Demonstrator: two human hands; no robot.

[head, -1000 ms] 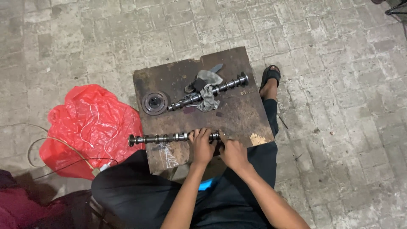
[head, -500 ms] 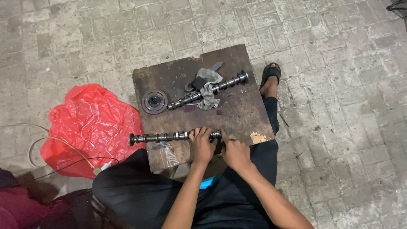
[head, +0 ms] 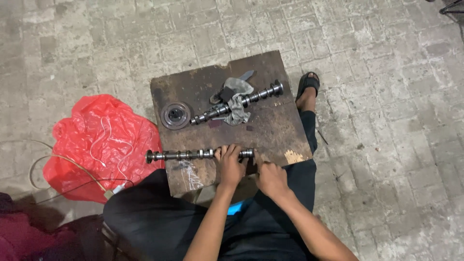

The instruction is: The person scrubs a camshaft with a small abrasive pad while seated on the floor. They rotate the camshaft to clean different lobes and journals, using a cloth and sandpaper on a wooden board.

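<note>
Where the pale grey brick-paved floor fills the view, a person sits with dark trousers, one sandalled foot beside a board. A crumpled red plastic bag lies on the floor left of the board, with a thin white cord over it and a grey cable looping past its left edge. The dark, stained, rectangular wooden board lies flat on the floor and carries the parts. On its near edge lies a long grey metal camshaft, left end sticking out past the board's left side. The left hand lies over the right part of this shaft, fingers curled on top, grip closed on it. The right hand sits just beside, at the shaft's right end; its fingertips touch there, but whether the grip closes on anything cannot be told. A second grey metal camshaft lies diagonally further up the board, a crumpled grey rag draped over its middle. A round dark metal pulley disc lies flat at the board's left edge, near that shaft's lower end.
</note>
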